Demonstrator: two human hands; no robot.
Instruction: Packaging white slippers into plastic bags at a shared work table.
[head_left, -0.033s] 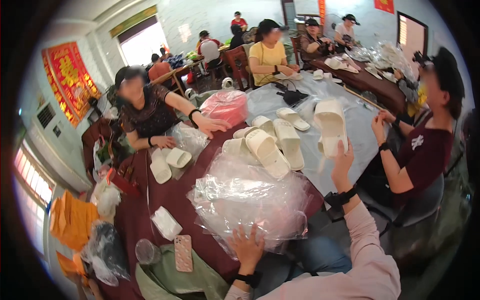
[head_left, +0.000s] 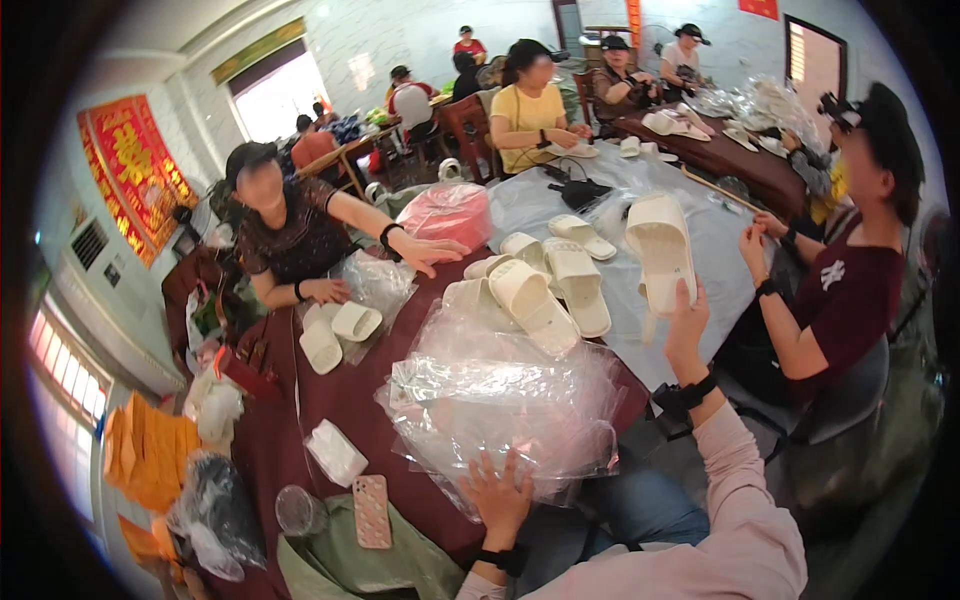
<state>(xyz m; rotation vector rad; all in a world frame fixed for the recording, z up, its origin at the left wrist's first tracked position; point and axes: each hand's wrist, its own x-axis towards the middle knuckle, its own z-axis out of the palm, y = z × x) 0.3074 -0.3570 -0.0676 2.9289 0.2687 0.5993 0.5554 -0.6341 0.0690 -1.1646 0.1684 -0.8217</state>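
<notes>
crowded workroom, maroon-covered table [head_left: 372, 425]
right hand [head_left: 688, 322] has its grip closed on a cream slipper [head_left: 661, 240], heel end, held up; left hand [head_left: 500, 495] is spread open on clear plastic bags [head_left: 500, 405], more cream slippers [head_left: 528, 300] just past them

1 phone [head_left: 372, 511] in a patterned case lies on a green cloth [head_left: 408, 552], near 1 clear cup [head_left: 301, 511] and 1 white packet [head_left: 336, 453]. At the left there is an orange bundle [head_left: 150, 455]. On the wall [head_left: 180, 125] hangs a red banner [head_left: 135, 172] with gold decoration.
</notes>
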